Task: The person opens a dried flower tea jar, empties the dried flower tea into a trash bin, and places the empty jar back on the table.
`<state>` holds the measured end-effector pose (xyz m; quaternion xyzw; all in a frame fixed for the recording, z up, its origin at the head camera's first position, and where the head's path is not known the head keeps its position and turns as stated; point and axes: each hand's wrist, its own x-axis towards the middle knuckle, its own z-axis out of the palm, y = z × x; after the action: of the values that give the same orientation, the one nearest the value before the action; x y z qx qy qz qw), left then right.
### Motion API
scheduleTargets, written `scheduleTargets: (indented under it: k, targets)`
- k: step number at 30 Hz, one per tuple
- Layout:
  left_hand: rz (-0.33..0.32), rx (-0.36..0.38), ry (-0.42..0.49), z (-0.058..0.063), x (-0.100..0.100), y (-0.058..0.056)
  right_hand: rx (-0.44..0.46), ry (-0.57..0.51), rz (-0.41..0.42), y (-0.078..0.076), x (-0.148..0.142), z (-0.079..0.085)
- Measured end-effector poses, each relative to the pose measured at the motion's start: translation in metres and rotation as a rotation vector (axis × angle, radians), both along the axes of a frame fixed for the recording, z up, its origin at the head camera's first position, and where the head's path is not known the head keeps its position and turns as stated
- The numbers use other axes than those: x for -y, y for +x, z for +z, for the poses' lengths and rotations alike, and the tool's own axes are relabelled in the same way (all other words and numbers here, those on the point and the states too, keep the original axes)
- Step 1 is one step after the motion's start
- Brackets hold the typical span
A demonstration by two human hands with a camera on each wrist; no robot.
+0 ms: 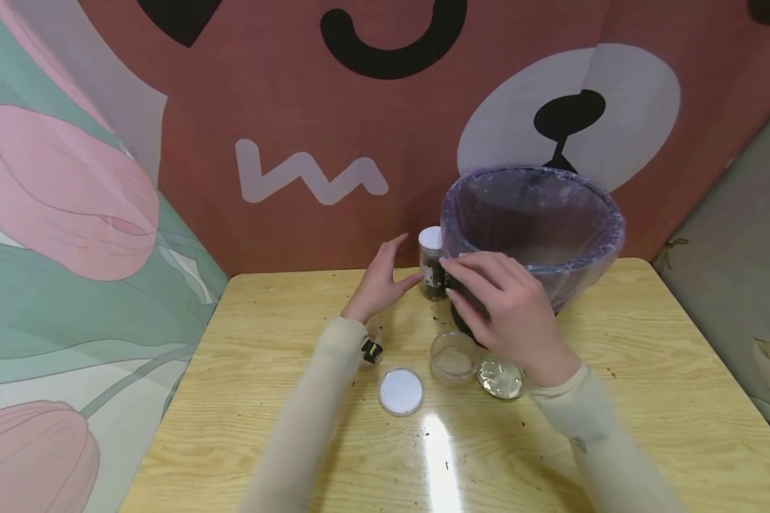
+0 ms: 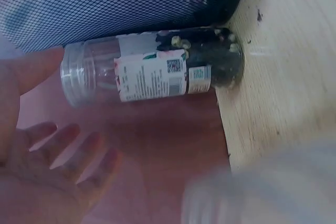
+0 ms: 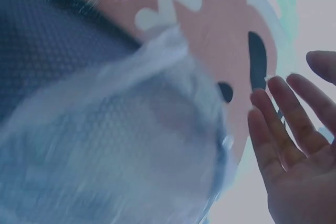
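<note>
A clear plastic jar (image 1: 432, 274) with a white lid and a printed label stands against the bin at the back of the table; dark contents with pale bits fill its lower part in the left wrist view. My left hand (image 1: 380, 279) is beside it, thumb and fingers spread. In the left wrist view the thumb reaches the jar's lid end, but contact cannot be told. My right hand (image 1: 512, 310) is raised in front of the bin (image 1: 606, 246), a dark mesh one with a thin purple liner. Its fingers are extended and hold nothing in the right wrist view.
On the wooden table (image 1: 250, 399) are a white round lid (image 1: 401, 391), an open clear container (image 1: 452, 365) and a shiny round foil piece (image 1: 501, 377). Dark crumbs are scattered about. A printed cloth (image 1: 321, 235) hangs behind the table's back edge.
</note>
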<state>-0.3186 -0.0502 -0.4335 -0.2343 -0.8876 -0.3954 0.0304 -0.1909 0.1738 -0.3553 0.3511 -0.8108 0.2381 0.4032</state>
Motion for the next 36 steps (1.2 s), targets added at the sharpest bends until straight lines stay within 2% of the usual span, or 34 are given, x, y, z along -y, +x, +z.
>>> scheduleTargets:
  k: [5,9,14,19,22,28,36]
  targets:
    - [0.026,0.075,0.020,0.001,-0.017,-0.008,-0.041,-0.068,-0.073,-0.006,-0.017,0.002]
    - [0.036,0.105,0.048,-0.001,-0.030,-0.014,-0.010,-0.096,-0.148,-0.012,-0.028,0.000]
    - [0.068,0.118,0.130,-0.010,-0.043,-0.019,0.027,-0.069,-0.207,-0.017,-0.033,-0.006]
    - [0.143,0.136,0.184,-0.018,-0.054,-0.022,0.003,-0.064,-0.209,-0.019,-0.033,-0.008]
    - [0.166,0.152,0.204,-0.022,-0.060,-0.025,-0.026,-0.074,-0.201,-0.019,-0.033,-0.009]
    - [0.180,0.120,0.199,-0.030,-0.064,-0.029,-0.013,-0.066,-0.200,-0.018,-0.033,-0.010]
    - [0.165,0.074,0.172,-0.029,-0.060,-0.028,0.006,-0.049,-0.199,-0.019,-0.035,-0.008]
